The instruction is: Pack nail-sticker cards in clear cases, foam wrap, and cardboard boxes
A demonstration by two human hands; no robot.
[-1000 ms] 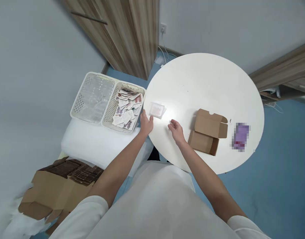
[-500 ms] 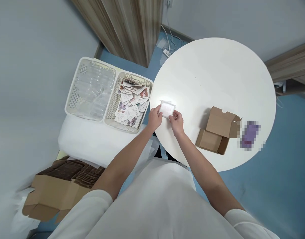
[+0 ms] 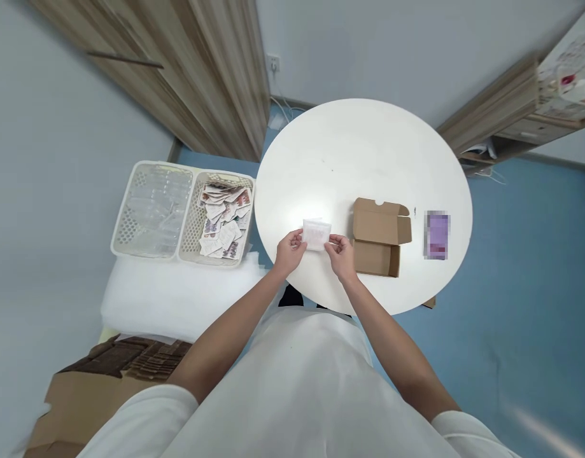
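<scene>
A small, flat, whitish wrapped packet (image 3: pixel 316 235) with a faint pink tint is held level over the near left part of the round white table (image 3: pixel 363 140). My left hand (image 3: pixel 289 252) pinches its left edge, and my right hand (image 3: pixel 340 256) grips the lower right corner. What is inside the wrapping cannot be made out. Just right of my right hand, a brown cardboard box (image 3: pixel 382 221) lies with its lid folded back, and its visible inside is bare.
Left of the table stand a white basket of clear plastic pieces (image 3: pixel 153 207) and another of printed cards (image 3: pixel 225 222). White wrapping material (image 3: pixel 177 296) lies below them. A large carton (image 3: pixel 86 397) holds flattened cardboard. A blurred purple item (image 3: pixel 438 235) rests at the table's right.
The camera view has turned, so the table and baskets appear rotated and shifted left. Both hands keep hold of the packet, which now sits straighter between them.
</scene>
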